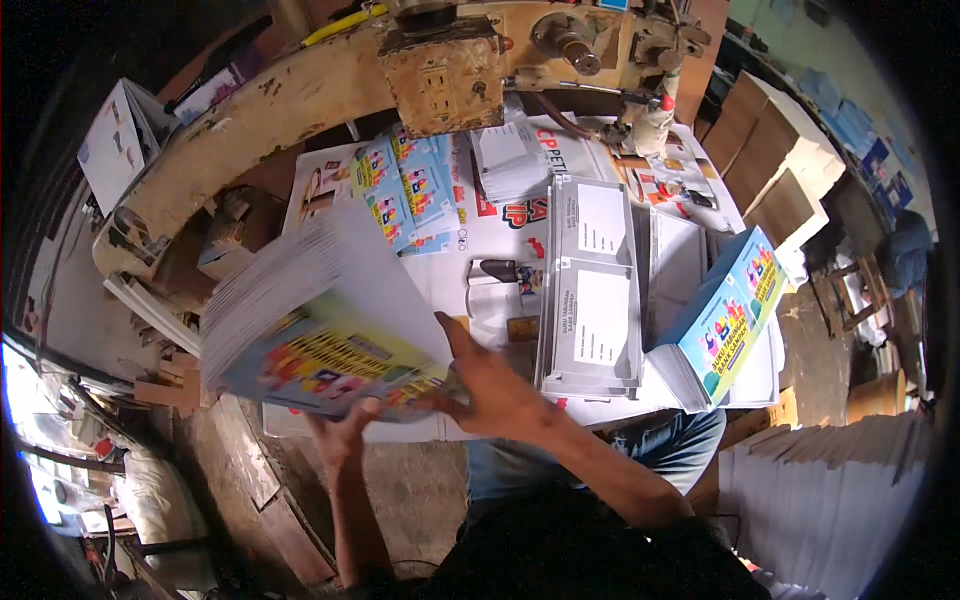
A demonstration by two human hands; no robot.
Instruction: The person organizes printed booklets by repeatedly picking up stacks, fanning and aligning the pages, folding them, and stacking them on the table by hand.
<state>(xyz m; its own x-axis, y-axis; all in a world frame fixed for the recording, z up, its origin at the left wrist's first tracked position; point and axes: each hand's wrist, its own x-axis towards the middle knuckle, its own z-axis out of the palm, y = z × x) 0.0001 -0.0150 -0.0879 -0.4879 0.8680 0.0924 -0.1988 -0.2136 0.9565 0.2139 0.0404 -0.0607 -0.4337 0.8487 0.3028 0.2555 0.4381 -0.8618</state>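
A thick stack of booklets (310, 310) is held tilted over the left part of the table, its colourful cover facing me and its white page edges fanned out. My left hand (345, 428) grips its lower edge, thumb on the cover. My right hand (495, 385), slightly blurred, pinches the right end of the stack; its fingertips are partly hidden. Right of that hand lies a pile of grey-bordered printed sheets (590, 290). Beyond it leans another pile with blue and yellow covers (735, 320). Loose colourful covers (400, 190) lie toward the back left.
A printed banner (440, 290) covers the table. Along the back stands a worn machine (440, 85) with a metal box and knobs. A white sheet bundle (505, 160) sits below it. Tall paper stacks (815, 500) rise at the lower right, brown-sided paper blocks (765, 135) at the far right.
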